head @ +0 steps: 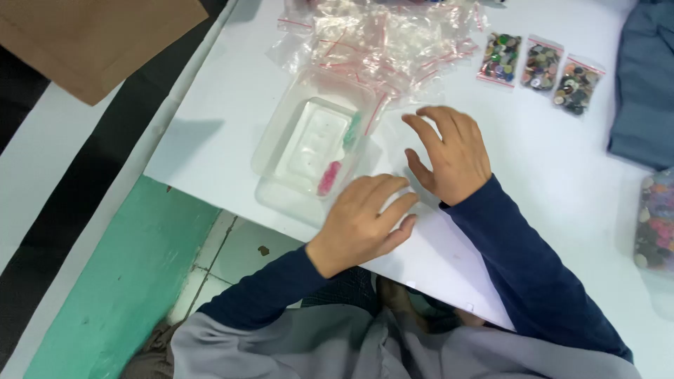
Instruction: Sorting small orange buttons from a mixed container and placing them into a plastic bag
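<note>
Clear plastic tray (309, 144) sits on white table (562, 182), near its edge, at 10 o'clock from left hand (365, 217). Left hand flat, fingers spread, holding nothing, touching tray corner. Right hand (449, 151) also empty, fingers apart, at tray's 3 o'clock. Empty zip bags (379, 35) at 12; three button-filled bags (540, 67) at 2.

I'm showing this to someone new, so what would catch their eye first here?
Two hands, left and right, rest flat on the white table at centre. Beside them sits a clear tray, with a heap of empty bags behind and three button-filled bags at upper right.
</note>
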